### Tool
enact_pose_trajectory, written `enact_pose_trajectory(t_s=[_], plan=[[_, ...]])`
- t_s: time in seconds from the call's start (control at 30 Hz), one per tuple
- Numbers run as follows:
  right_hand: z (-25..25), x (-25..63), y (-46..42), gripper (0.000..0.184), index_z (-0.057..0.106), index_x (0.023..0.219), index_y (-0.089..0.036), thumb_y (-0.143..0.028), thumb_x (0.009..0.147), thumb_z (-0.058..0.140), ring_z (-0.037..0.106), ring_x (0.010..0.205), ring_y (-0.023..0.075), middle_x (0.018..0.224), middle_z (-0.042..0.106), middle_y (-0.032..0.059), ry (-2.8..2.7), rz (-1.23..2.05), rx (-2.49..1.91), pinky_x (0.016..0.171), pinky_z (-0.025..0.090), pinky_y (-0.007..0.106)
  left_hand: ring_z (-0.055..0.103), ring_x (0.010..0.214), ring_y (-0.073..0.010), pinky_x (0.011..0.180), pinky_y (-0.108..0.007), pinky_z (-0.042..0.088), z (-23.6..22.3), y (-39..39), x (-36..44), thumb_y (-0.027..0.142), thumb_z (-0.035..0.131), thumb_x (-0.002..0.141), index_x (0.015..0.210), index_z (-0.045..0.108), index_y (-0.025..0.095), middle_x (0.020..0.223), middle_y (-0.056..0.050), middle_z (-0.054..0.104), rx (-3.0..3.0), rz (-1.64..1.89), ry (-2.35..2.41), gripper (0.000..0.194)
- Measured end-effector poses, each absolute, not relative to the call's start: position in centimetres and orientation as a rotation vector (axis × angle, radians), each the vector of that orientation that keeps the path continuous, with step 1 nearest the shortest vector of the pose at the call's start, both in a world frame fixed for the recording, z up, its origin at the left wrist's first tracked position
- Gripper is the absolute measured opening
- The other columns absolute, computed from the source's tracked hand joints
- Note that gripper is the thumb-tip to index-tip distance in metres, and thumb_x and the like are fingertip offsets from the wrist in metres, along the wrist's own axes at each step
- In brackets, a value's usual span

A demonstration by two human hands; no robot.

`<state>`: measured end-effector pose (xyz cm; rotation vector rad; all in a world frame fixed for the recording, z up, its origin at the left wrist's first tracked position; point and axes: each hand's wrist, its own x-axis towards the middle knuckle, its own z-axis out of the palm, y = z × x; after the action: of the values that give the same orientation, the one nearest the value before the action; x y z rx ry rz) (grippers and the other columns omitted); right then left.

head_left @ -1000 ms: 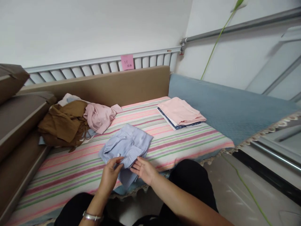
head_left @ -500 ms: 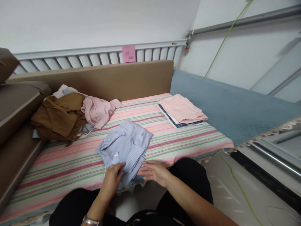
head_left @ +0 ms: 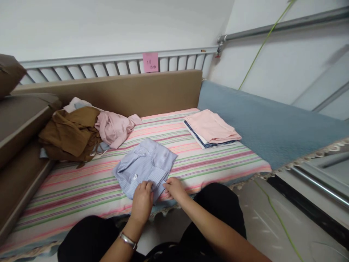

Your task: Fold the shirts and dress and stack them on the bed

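Observation:
A light blue striped shirt (head_left: 148,160), partly folded, lies on the striped sofa cover (head_left: 89,189) near its front edge. My left hand (head_left: 142,200) is closed on the shirt's near edge, its fingertips partly hidden by the back of the hand. At the shirt's near right corner, my right hand (head_left: 174,189) pinches the fabric between thumb and fingers. A small white label shows inside the shirt's collar area.
Folded clothes with a pink garment (head_left: 211,125) on top lie at the right. Crumpled brown (head_left: 72,133) and pale pink (head_left: 117,127) garments are heaped at the left. Behind stands a brown backrest (head_left: 131,92); a blue cover (head_left: 259,123) drapes the right side.
My left hand has moved right along the shirt's near edge. My right hand has gone from open fingers to a pinch on the corner. The shirt's near flap is drawn in slightly.

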<state>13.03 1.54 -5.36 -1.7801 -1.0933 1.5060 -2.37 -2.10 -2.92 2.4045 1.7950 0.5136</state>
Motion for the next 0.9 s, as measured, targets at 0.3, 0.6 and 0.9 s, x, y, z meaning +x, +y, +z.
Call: enact_pose_trajectory(t_s=[0.3,0.6,0.9], plan=[[-5.3,13.4,3.3,0.011,0.054,0.068,-0.017,-0.021,0.078,0.052,0.05,0.035,0.0067,0.051,0.056,-0.0045,-1.36,1.215,-1.818,0.037,0.032,0.017,0.055,0.087,-0.0211,0.079,-0.035,0.047,-2.4,-2.1,-3.3,0.007,0.042,0.08,0.091,0.06,0.015,0.085,-0.007,0.058,2.347,0.698,1.747,0.022],[-4.0,13.2,4.3,0.01,0.061,0.079,-0.019,-0.02,0.078,0.051,0.059,0.049,0.0088,0.068,0.066,0.0012,-1.459,1.065,-1.957,0.047,0.035,0.018,0.054,0.084,-0.0204,0.077,-0.035,0.046,-3.2,-2.4,-3.2,0.007,0.043,0.081,0.089,0.06,0.015,0.084,-0.007,0.058,2.364,0.766,1.667,0.02],[-3.7,14.4,4.6,0.013,0.054,0.088,-0.018,-0.024,0.084,0.044,0.064,0.052,0.0123,0.068,0.065,0.0018,-1.31,1.431,-1.868,0.045,0.043,0.019,0.056,0.086,-0.0198,0.079,-0.034,0.045,-2.7,-2.6,-4.9,0.033,0.047,0.086,0.09,0.063,0.019,0.087,-0.007,0.062,2.153,0.89,1.551,0.02]])
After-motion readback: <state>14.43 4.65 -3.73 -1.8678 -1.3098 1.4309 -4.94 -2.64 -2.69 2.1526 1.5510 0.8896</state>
